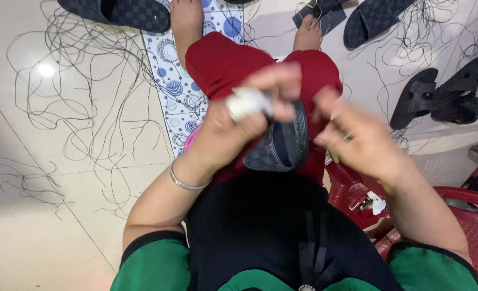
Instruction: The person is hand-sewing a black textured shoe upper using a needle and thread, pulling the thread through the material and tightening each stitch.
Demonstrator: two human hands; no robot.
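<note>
My left hand grips a dark grey checkered slipper over my lap, fingers curled on its strap; a white wrap covers one finger. A silver bangle sits on that wrist. My right hand is blurred just right of the slipper, fingers pinched together, apparently on a thin thread or needle that I cannot make out. Both hands hover above my red trousers, with my bare feet on the floor beyond.
Loose black threads sprawl over the pale tiled floor. More dark slippers lie at top left, top right and right. A blue-patterned mat lies under my legs. A red plastic stool stands at lower right.
</note>
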